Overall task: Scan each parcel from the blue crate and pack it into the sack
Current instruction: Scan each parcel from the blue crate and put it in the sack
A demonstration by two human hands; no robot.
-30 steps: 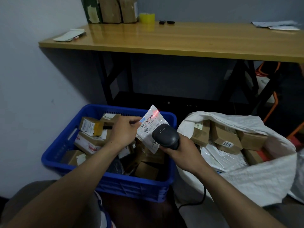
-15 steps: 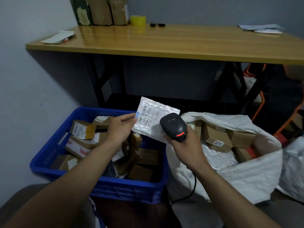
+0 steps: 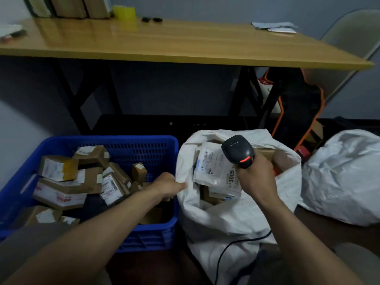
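- A long wooden table (image 3: 164, 44) on black legs spans the back of the scene. A pale chair (image 3: 349, 38) stands at its right end.
- The blue crate (image 3: 127, 141) sits on the floor at the left, under the table's front edge, its right wall just beside the sack.
- The white sack (image 3: 226, 219) stands open-mouthed immediately right of the crate, with boxes and packets showing inside.
- A second white bag (image 3: 345, 182) lies closed on the floor further right, apart from the open one.
- Cardboard parcels (image 3: 61, 188) with printed labels lie jumbled in the crate, mostly towards its left and middle.
- A flat white parcel (image 3: 216, 167) with a barcode label and the number 3005 lies inside the sack's mouth, on top of the other contents and free of both hands.
- The right hand (image 3: 255, 179) hovers over the sack's mouth, fingers wrapped firmly round the scanner's handle.
- The left hand (image 3: 166, 187) reaches across the crate's right corner with its fingers curled at the sack's left rim. The blur hides whether they actually have hold of the cloth.
- The black scanner (image 3: 238, 151) points up and away, a red light glowing on its head. Its cable (image 3: 232, 247) trails down the front of the sack.
- A yellow tape roll (image 3: 124, 12) stands at the table's back edge.
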